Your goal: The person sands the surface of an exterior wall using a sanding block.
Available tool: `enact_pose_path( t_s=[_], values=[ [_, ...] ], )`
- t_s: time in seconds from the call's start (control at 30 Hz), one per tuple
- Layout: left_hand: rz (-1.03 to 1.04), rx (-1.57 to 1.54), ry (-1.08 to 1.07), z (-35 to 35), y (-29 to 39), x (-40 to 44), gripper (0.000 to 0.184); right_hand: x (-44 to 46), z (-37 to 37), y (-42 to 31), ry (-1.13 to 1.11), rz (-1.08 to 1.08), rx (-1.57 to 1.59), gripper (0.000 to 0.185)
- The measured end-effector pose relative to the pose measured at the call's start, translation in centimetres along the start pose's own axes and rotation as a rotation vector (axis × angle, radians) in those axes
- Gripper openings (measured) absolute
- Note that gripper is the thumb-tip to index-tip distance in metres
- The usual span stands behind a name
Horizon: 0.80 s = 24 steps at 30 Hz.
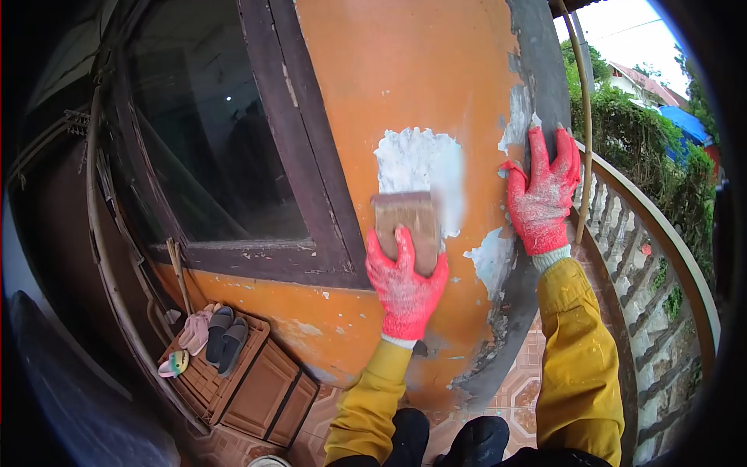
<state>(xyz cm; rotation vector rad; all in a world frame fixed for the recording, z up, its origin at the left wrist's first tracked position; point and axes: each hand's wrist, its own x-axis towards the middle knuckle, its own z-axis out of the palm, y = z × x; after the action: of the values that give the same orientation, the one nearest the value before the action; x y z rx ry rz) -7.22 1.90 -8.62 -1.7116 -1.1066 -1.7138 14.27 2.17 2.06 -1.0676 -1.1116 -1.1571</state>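
My left hand (406, 284), in a dusty pink glove, grips a wooden sanding block (416, 222) with a brownish strip along its top edge. The block lies flat against the orange wall (420, 70), over the lower part of a white patch (416, 156). Whatever is on its underside is hidden. In a matching glove, my right hand (545, 194) rests with spread fingers on the grey wall corner (545, 70) and holds nothing. Its fingertips touch near a peeled white spot (517, 117). Another peeled area (492, 261) shows below, between the hands.
A dark-framed window (218, 132) is on the left. Below it, a brown plastic cabinet (257, 389) carries grey slippers (226, 340) and other footwear. Bamboo poles (109, 272) lean at the left. A balustrade (661, 226) curves along the right, above the tiled floor (517, 373).
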Motion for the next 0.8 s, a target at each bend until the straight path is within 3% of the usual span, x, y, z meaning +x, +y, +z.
enact_pose_path(
  t_s=[0.13,0.2,0.27,0.37,0.57,0.7,0.8],
  values=[
    [0.002,-0.012,0.053,-1.0,0.3,4.2,0.081,0.0,-0.3,-0.4,0.005,0.032,-0.01,0.057],
    [0.004,0.027,-0.004,-1.7,-0.9,-1.0,0.079,0.0,0.0,-0.2,0.027,0.028,-0.017,0.057],
    [0.023,-0.141,-0.093,-1.8,-3.0,-6.2,0.078,-0.2,0.0,-0.3,0.034,0.045,-0.034,0.058],
    [-0.031,-0.168,-0.122,-2.6,-2.5,-5.5,0.08,0.1,0.1,-0.3,0.033,0.045,-0.067,0.057],
    [-0.047,-0.089,0.042,-3.0,-2.4,6.4,0.08,0.0,0.0,-0.6,0.026,0.03,-0.085,0.061],
    [-0.045,-0.021,-0.072,-3.6,-3.5,-3.4,0.09,-0.1,0.0,-0.4,0.051,0.011,-0.065,0.059],
    [-0.034,-0.16,-0.22,-3.6,-4.6,-9.3,0.092,0.0,0.1,-0.7,0.047,0.021,-0.096,0.059]
  ],
)
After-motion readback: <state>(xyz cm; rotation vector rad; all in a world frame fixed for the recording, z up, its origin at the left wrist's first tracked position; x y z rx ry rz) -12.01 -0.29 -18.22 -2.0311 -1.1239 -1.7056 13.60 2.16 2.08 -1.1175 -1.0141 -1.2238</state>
